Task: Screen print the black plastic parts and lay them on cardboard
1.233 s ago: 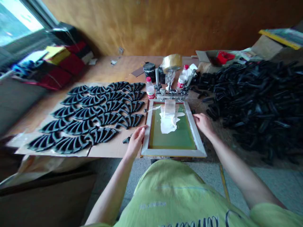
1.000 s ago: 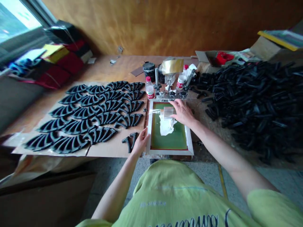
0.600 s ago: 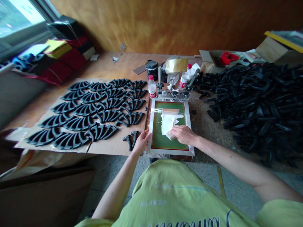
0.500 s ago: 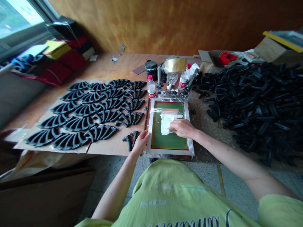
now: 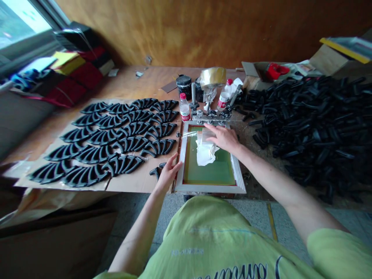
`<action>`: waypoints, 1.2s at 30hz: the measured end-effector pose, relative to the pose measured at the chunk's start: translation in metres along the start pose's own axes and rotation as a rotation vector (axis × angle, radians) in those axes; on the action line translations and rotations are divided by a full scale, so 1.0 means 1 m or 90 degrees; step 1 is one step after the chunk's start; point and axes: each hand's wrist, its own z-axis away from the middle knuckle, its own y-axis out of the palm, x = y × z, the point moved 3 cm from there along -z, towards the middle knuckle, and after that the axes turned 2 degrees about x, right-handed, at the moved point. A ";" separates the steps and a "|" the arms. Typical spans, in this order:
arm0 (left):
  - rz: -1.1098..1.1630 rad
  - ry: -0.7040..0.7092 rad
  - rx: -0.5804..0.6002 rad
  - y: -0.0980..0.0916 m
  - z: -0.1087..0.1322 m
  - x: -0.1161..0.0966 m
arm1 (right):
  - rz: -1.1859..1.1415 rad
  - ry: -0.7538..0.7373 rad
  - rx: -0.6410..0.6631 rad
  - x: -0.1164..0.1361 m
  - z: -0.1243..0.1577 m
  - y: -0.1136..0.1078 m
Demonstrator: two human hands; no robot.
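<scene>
A screen-printing frame (image 5: 238,175) with green mesh lies before me, its near edge tilted up a little. White ink (image 5: 205,154) covers the middle of the mesh. My right hand (image 5: 225,137) is over the far part of the screen, index finger stretched left and thumb below it, on either side of a pale squeegee (image 5: 207,134) that the hand partly covers. My left hand (image 5: 169,170) is beside the frame's left rail, thumb and fingers apart, holding nothing. Behind that hand lie black curved handle-like parts (image 5: 158,170), partly hidden.
Rows of black curved parts (image 5: 87,153) lie on cardboard (image 5: 122,184) at left. A big heap of them (image 5: 316,128) fills the right. Behind the frame are hinge clamps (image 5: 210,116), red-capped bottles (image 5: 184,106), a black tub (image 5: 183,87) and a tape roll (image 5: 213,76).
My right hand has moved away from me over the screen, its fingers straighter. The frame's near edge has risen slightly. My left hand has opened beside the left rail.
</scene>
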 end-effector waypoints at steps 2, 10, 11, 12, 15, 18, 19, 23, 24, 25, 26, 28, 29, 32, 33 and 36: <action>0.036 0.040 -0.005 0.000 0.004 -0.026 | -0.019 0.077 -0.059 -0.028 -0.009 -0.025; 0.157 0.307 -0.032 0.020 -0.025 -0.153 | -0.024 0.212 -0.005 -0.084 0.061 0.016; 0.155 0.318 -0.023 0.022 -0.031 -0.166 | -0.020 0.168 0.024 -0.072 0.069 0.035; 0.153 0.322 -0.018 0.024 -0.037 -0.177 | -0.005 0.130 0.045 -0.058 0.076 0.052; 0.171 0.310 -0.043 0.024 -0.044 -0.180 | 0.065 0.081 0.121 -0.026 0.082 0.085; 0.168 0.210 -0.023 0.034 -0.031 -0.132 | 0.053 0.182 0.191 -0.013 0.080 0.085; 0.148 0.137 0.022 0.042 -0.021 -0.106 | 0.033 0.213 0.194 -0.008 0.082 0.082; 0.132 -0.179 0.184 0.084 0.030 -0.001 | -0.035 0.141 0.102 0.040 0.095 0.079; 0.182 -0.189 0.157 0.090 0.038 0.015 | -0.055 0.060 0.097 0.053 0.099 0.083; 0.227 -0.193 0.116 0.092 0.043 0.028 | -0.077 -0.032 0.106 0.063 0.102 0.086; 0.254 -0.193 0.076 0.089 0.044 0.037 | -0.099 -0.116 0.120 0.065 0.104 0.089; 0.232 -0.187 0.004 0.067 0.036 0.049 | -0.123 -0.187 0.130 0.040 0.100 0.086; 0.185 -0.177 -0.039 0.048 0.030 0.054 | -0.117 -0.160 0.117 0.012 0.094 0.081; -0.080 -0.152 -0.176 -0.031 0.013 0.067 | -0.019 0.124 -0.006 -0.111 0.074 0.053; -0.207 -0.160 -0.202 -0.057 0.011 0.072 | -0.003 0.173 -0.028 -0.152 0.070 0.045; -0.503 -0.185 -0.216 -0.109 0.010 0.087 | 0.020 0.279 -0.045 -0.247 0.075 0.036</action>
